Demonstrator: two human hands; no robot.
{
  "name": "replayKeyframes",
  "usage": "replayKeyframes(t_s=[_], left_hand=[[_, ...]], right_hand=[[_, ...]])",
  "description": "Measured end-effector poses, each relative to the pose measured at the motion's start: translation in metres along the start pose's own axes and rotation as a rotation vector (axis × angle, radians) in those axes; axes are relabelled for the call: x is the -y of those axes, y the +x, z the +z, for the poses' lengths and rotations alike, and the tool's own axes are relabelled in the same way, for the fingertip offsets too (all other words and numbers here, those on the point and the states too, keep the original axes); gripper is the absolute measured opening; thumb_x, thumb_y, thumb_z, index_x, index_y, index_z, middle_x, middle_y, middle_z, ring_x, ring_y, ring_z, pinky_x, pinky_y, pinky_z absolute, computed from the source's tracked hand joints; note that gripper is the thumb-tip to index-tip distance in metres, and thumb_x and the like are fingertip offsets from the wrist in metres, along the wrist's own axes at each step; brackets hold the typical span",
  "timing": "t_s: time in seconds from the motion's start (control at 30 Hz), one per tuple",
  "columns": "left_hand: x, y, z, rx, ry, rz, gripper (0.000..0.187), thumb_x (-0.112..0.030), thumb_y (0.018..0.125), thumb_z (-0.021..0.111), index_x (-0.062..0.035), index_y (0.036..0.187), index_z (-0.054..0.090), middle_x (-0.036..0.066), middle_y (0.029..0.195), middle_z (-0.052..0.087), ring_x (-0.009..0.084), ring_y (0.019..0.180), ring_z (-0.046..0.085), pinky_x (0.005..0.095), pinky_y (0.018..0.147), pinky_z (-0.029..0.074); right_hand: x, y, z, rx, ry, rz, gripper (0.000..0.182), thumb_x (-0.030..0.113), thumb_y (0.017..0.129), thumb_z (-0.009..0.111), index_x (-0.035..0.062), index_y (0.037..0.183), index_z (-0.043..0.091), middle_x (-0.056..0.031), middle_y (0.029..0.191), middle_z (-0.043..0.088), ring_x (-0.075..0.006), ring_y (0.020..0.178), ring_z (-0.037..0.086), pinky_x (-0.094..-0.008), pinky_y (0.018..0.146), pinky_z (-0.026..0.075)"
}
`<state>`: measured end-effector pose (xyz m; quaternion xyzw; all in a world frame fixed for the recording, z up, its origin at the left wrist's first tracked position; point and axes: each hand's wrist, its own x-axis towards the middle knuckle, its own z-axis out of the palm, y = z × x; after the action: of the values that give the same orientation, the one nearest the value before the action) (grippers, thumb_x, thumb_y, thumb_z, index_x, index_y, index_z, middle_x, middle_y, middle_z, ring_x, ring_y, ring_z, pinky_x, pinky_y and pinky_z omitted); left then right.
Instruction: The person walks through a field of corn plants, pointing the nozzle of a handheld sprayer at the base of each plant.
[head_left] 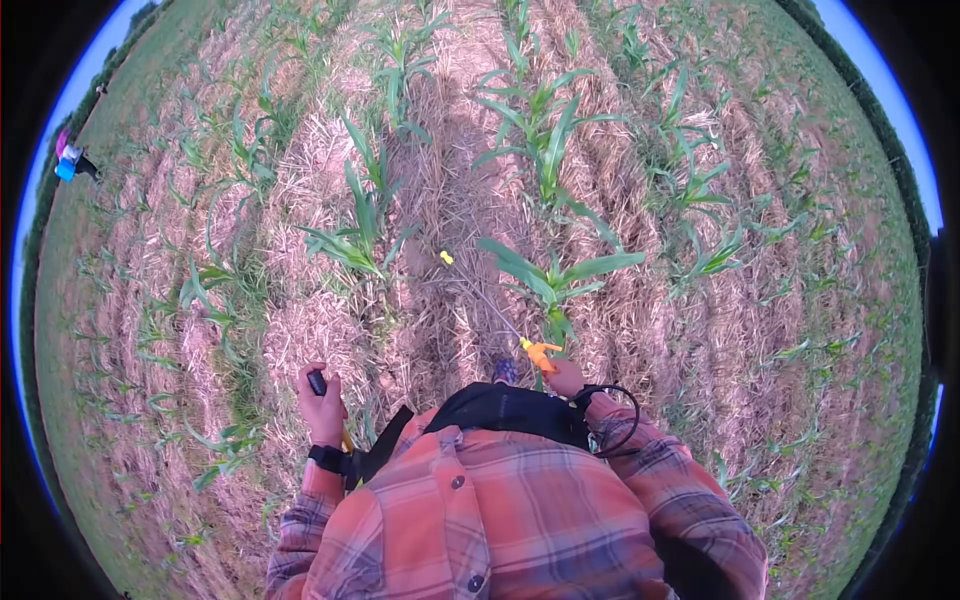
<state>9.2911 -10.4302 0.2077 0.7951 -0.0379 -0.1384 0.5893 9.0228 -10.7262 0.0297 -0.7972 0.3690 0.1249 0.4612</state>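
My right hand (566, 378) is closed round the orange grip of a spray wand (540, 354). The wand's thin metal tube slants forward and left, ending in a yellow nozzle (446, 258) over the straw between two rows. A black hose loops behind my right wrist. At the left, my left hand (321, 402) is wrapped round a lever handle with a black end (317, 382); its yellowish shaft shows below the hand. Just ahead of the wand grip stands a young corn plant (556, 285).
Rows of young corn (365, 215) run forward through dry straw. Green weeds (245, 290) grow between the rows on the left. Far off at the left edge is another person (72, 152) beside something blue. A patterned shoe (507, 370) shows below me.
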Motion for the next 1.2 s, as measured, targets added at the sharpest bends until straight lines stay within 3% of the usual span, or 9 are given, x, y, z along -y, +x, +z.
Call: replayKeyframes(t_s=[0.07,0.23,0.4,0.53,0.63,0.8,1.0,1.07,1.2], left_hand=[[-0.011,0.005,0.016,0.007,0.012,-0.012,0.023,-0.004,0.077,0.053,-0.0122,0.096,0.044,-0.003,0.055,0.036,0.0045,0.035,0.035,0.0193,0.029,0.029],[-0.022,0.020,0.048,0.036,0.015,-0.017,0.023,-0.005,0.077,0.052,-0.0129,0.097,0.043,-0.003,0.056,0.037,0.0045,0.036,0.036,0.0188,0.030,0.029],[-0.029,0.031,0.072,0.056,0.009,-0.029,0.023,-0.004,0.077,0.052,-0.0128,0.096,0.043,-0.003,0.056,0.037,0.0048,0.036,0.035,0.0192,0.031,0.030],[-0.030,0.044,0.078,0.042,-0.012,-0.037,0.023,-0.004,0.077,0.052,-0.0123,0.096,0.042,-0.003,0.055,0.037,0.0045,0.036,0.035,0.0192,0.031,0.028],[-0.033,0.060,0.085,0.049,-0.025,-0.037,0.023,-0.003,0.076,0.053,-0.0118,0.095,0.043,-0.003,0.055,0.037,0.0043,0.036,0.034,0.0191,0.031,0.028],[-0.035,0.114,0.110,0.056,-0.051,0.002,0.021,-0.004,0.076,0.053,-0.0107,0.094,0.045,-0.003,0.057,0.038,0.0041,0.037,0.034,0.0190,0.031,0.029],[-0.051,0.189,0.124,0.095,-0.134,-0.045,0.022,-0.003,0.076,0.052,-0.0105,0.096,0.044,-0.003,0.057,0.039,0.0042,0.037,0.035,0.0186,0.031,0.029],[-0.053,0.213,0.126,0.086,-0.127,-0.015,0.023,-0.003,0.076,0.052,-0.0107,0.096,0.044,-0.003,0.058,0.039,0.0042,0.038,0.035,0.0185,0.031,0.030],[-0.056,0.251,0.129,0.072,-0.117,-0.038,0.023,-0.003,0.076,0.053,-0.0115,0.096,0.044,-0.003,0.058,0.039,0.0042,0.036,0.035,0.0187,0.030,0.028]], right_hand=[[-0.014,-0.001,-0.019,-0.090,0.024,0.050,0.019,0.022,0.074,0.053,0.0041,0.080,0.056,-0.0063,0.056,0.053,-0.0156,0.045,0.052,-0.0301,0.043,0.040],[-0.055,0.009,-0.058,-0.328,0.012,0.269,0.025,0.024,0.071,0.053,0.0024,0.083,0.057,-0.0175,0.069,0.058,-0.0320,0.067,0.058,-0.0390,0.058,0.044],[-0.063,0.031,-0.073,-0.435,-0.133,0.333,0.028,0.025,0.072,0.052,-0.0003,0.083,0.056,-0.0225,0.079,0.057,-0.0368,0.077,0.056,-0.0442,0.066,0.045],[-0.054,0.060,-0.074,-0.314,-0.119,0.340,0.029,0.027,0.072,0.051,0.0008,0.085,0.056,-0.0216,0.081,0.057,-0.0372,0.078,0.055,-0.0441,0.068,0.044],[-0.032,0.094,-0.060,-0.371,-0.103,0.138,0.026,0.026,0.072,0.051,0.0024,0.080,0.058,-0.0198,0.075,0.058,-0.0358,0.072,0.056,-0.0420,0.062,0.043],[0.055,0.126,-0.082,0.012,-0.115,-0.001,0.023,0.025,0.074,0.048,0.0064,0.086,0.056,-0.0174,0.082,0.058,-0.0367,0.078,0.054,-0.0431,0.067,0.043],[0.078,0.190,-0.104,0.300,0.043,-0.259,0.035,0.035,0.073,0.055,0.0088,0.096,0.056,-0.0155,0.086,0.059,-0.0278,0.084,0.057,-0.0356,0.070,0.042],[0.123,0.192,-0.127,0.366,-0.142,-0.159,0.035,0.022,0.076,0.055,0.0050,0.107,0.053,-0.0076,0.094,0.059,-0.0175,0.085,0.056,-0.0274,0.075,0.041],[0.116,0.224,-0.127,0.251,0.068,-0.133,0.036,0.033,0.071,0.057,0.0086,0.097,0.056,-0.0162,0.089,0.059,-0.0290,0.086,0.056,-0.0365,0.071,0.042]])
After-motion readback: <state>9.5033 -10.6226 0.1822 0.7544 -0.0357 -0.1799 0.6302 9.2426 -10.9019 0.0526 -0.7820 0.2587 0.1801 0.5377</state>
